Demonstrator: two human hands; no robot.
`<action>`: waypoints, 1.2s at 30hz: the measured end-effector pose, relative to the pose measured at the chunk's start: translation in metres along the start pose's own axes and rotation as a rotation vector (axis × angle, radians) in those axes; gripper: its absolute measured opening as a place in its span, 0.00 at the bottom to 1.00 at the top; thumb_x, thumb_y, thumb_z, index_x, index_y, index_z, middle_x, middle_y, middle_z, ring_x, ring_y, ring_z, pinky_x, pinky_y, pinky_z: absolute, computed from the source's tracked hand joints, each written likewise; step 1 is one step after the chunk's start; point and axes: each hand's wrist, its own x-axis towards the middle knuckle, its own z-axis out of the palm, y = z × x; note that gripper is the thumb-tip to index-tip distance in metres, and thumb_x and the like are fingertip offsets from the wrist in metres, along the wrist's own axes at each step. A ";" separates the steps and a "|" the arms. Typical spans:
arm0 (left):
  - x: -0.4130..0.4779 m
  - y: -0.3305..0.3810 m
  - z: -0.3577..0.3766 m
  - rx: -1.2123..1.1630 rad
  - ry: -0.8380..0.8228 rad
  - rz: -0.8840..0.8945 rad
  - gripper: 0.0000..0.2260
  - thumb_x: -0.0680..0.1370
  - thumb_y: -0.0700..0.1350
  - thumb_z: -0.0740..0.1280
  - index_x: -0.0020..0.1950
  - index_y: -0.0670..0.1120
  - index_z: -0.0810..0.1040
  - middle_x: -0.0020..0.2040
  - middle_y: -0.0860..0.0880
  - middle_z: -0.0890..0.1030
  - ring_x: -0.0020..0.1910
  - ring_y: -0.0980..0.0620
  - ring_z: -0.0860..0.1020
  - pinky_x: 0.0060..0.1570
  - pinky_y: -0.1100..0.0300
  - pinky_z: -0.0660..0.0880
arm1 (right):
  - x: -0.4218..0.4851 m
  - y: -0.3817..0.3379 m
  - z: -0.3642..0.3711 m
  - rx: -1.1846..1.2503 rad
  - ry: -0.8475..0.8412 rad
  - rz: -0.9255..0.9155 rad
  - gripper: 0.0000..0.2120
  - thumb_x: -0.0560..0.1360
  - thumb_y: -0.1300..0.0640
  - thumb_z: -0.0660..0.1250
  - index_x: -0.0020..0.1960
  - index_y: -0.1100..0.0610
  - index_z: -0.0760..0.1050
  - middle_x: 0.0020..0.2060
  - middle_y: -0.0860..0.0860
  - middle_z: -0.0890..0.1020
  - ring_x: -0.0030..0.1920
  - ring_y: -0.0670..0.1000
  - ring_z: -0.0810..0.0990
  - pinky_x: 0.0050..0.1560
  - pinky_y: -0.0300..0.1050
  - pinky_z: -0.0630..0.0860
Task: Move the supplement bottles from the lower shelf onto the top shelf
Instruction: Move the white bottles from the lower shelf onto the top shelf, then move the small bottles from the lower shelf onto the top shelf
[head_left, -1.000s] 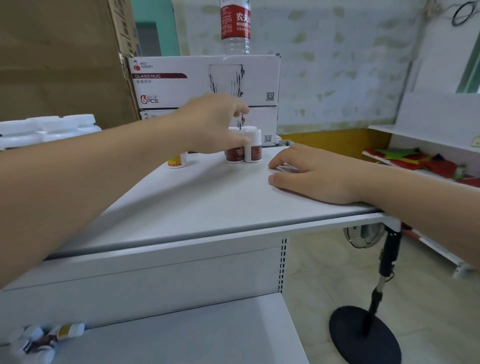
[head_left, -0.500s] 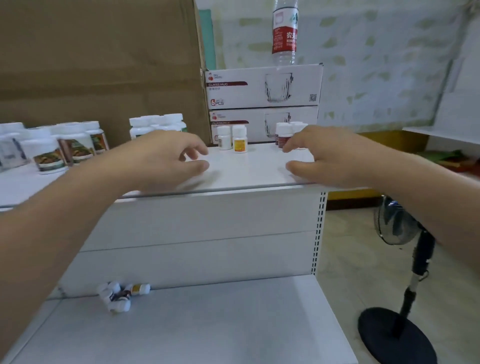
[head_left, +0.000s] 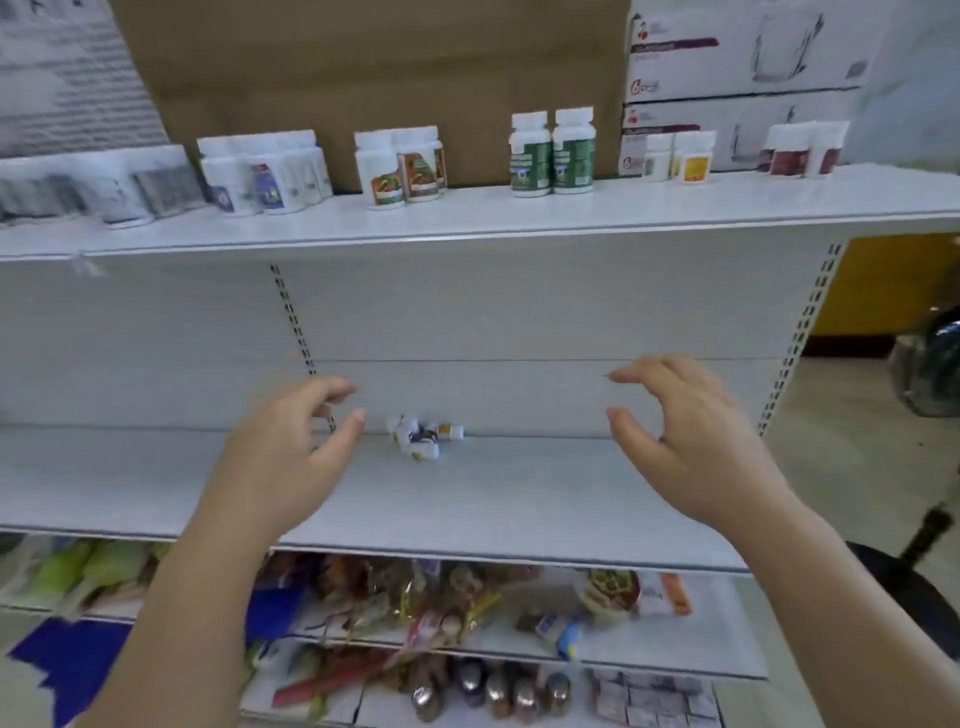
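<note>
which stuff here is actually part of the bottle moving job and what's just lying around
Part of the job:
- small bottles lying in a heap at the back of the lower shelf
- top shelf
- left hand and right hand, both open and empty

Just lying about:
- glass mug boxes
- snack packets on the shelves below
- brown cardboard

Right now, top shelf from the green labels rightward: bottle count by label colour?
Green-label bottles: 2
Pale-label bottle: 1
Yellow-label bottle: 1
Dark-red-label bottles: 2 showing
Total: 6
</note>
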 end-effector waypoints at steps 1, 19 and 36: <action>-0.010 -0.014 -0.001 -0.006 -0.014 -0.043 0.13 0.78 0.51 0.65 0.62 0.52 0.77 0.56 0.54 0.79 0.55 0.54 0.77 0.53 0.54 0.73 | -0.006 -0.006 0.018 0.025 -0.019 0.004 0.17 0.77 0.50 0.63 0.63 0.52 0.74 0.60 0.50 0.75 0.63 0.53 0.72 0.63 0.51 0.68; -0.010 -0.220 0.098 -0.288 -0.133 -0.511 0.11 0.80 0.46 0.65 0.61 0.50 0.78 0.54 0.54 0.81 0.52 0.56 0.78 0.50 0.62 0.71 | 0.010 -0.017 0.307 0.411 -0.317 0.406 0.14 0.78 0.55 0.62 0.63 0.52 0.74 0.60 0.49 0.76 0.54 0.45 0.75 0.53 0.38 0.70; 0.194 -0.293 0.313 -0.237 -0.384 -0.254 0.19 0.76 0.36 0.63 0.68 0.43 0.73 0.66 0.44 0.76 0.58 0.47 0.77 0.53 0.60 0.68 | 0.140 0.009 0.506 0.352 -0.292 0.423 0.23 0.68 0.49 0.68 0.61 0.53 0.73 0.53 0.55 0.80 0.53 0.58 0.78 0.51 0.47 0.75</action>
